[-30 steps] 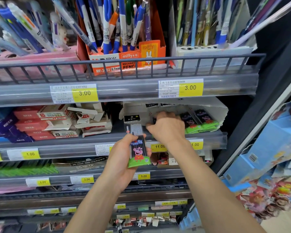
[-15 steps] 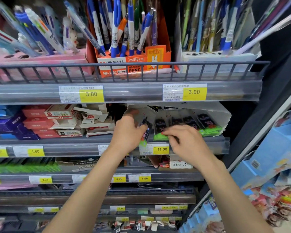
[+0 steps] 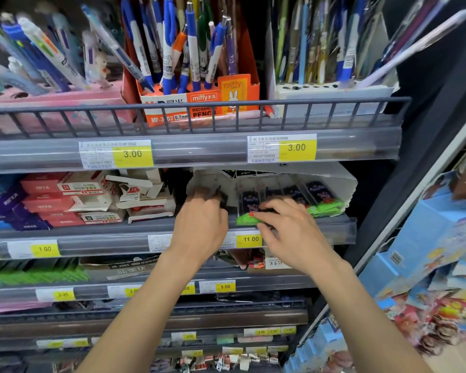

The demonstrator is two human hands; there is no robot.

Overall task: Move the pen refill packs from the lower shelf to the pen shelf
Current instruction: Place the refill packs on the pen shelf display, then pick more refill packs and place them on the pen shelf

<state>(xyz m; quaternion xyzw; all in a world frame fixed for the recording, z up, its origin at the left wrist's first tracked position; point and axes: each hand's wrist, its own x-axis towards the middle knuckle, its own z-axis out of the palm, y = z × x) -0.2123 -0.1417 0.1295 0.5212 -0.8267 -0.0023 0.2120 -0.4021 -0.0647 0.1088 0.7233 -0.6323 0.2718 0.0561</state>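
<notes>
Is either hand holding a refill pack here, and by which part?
Right hand pinches a refill pack at its green bottom edge. Left hand: cannot tell.

left hand (image 3: pixel 202 224) bare | right hand (image 3: pixel 293 232) bare | forearms bare, no sleeves visible

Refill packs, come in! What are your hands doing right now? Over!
Left hand at the white box, fingers curled on a dark pack, blurred. Right hand pinching a green-edged refill pack. Nothing in the way.
</notes>
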